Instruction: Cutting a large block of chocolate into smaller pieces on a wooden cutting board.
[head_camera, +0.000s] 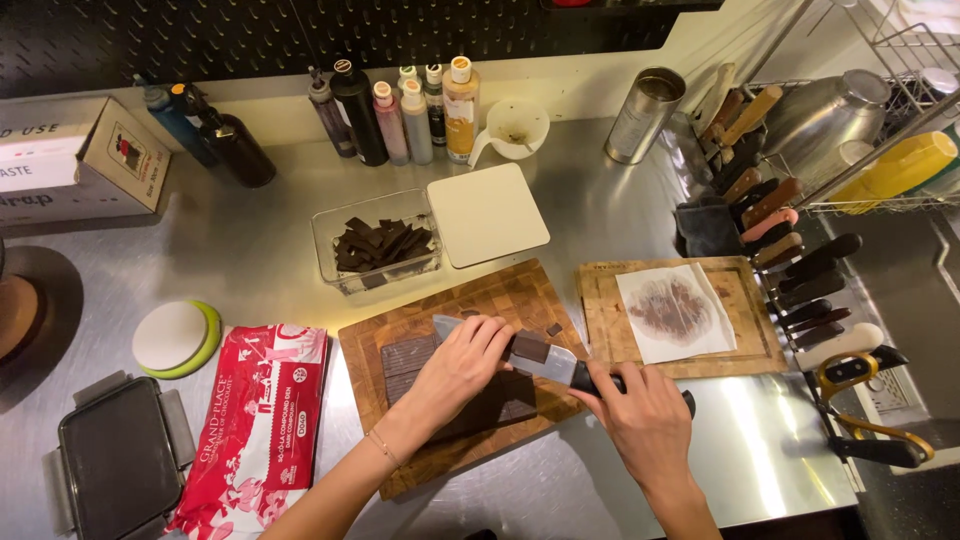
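A slab of dark chocolate (470, 385) is seen from the head camera lying on a wooden cutting board (500, 295) at the centre of a steel counter (250, 260). A large knife (545, 358) is laid across the slab's upper edge. The left hand (455, 368) is pressed flat, fingers together, on the spine of the blade, with the slab directly beneath it and showing at its 9 o'clock and 5 o'clock. The right hand (645, 415) is clamped around the knife's black handle at 3 o'clock from the slab, just off the board's edge. A small chocolate chip (553, 329) is seen on the board at 1 o'clock from the left hand.

At 11 o'clock from the board, a clear container of cut chocolate pieces (383, 243) is set beside its white lid (487, 214). A second board bearing a stained sheet of paper (675, 312) lies at 3 o'clock. A red and white bag (255, 420) is placed at 9 o'clock, touching the board's left edge, with a dark lidded tin (115, 460) beyond it. A row of bottles (400, 110) is lined up along the back wall at 12 o'clock, and a rack of knives (790, 250) is seen at the far right.
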